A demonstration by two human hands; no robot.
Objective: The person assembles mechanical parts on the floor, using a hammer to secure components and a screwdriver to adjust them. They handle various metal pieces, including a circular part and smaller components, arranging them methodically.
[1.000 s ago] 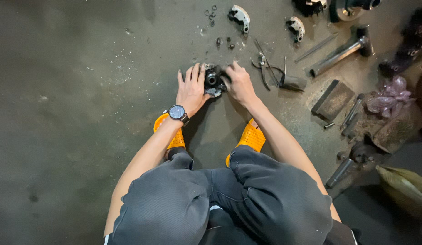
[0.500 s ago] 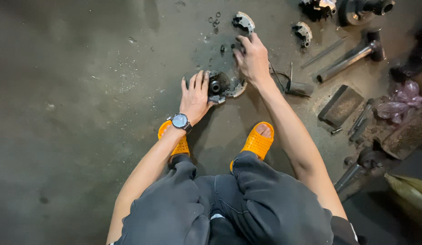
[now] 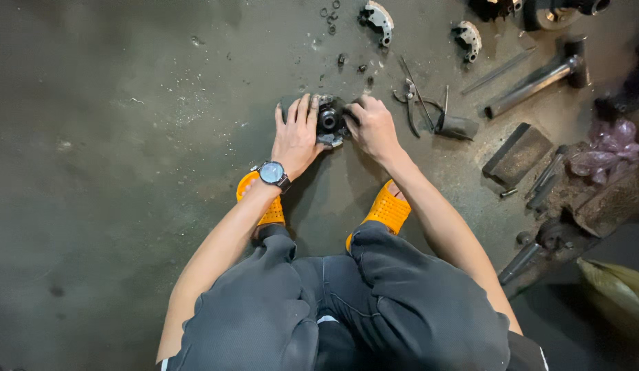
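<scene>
Greasy black metal part [image 3: 329, 121] sits on the floor [image 3: 127, 137] between both hands: left hand [image 3: 296, 135] lies flat against it, fingers spread; right hand [image 3: 374, 126] curls closed on its far side. Loose pieces [image 3: 378, 15], pliers [image 3: 410, 93] lie scattered beyond, unassembled.

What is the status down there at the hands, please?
Left hand flat against the round metal part, open. Right hand on its other side, grip unclear. Part sits on the concrete floor. Pliers lie close to the right.
</scene>
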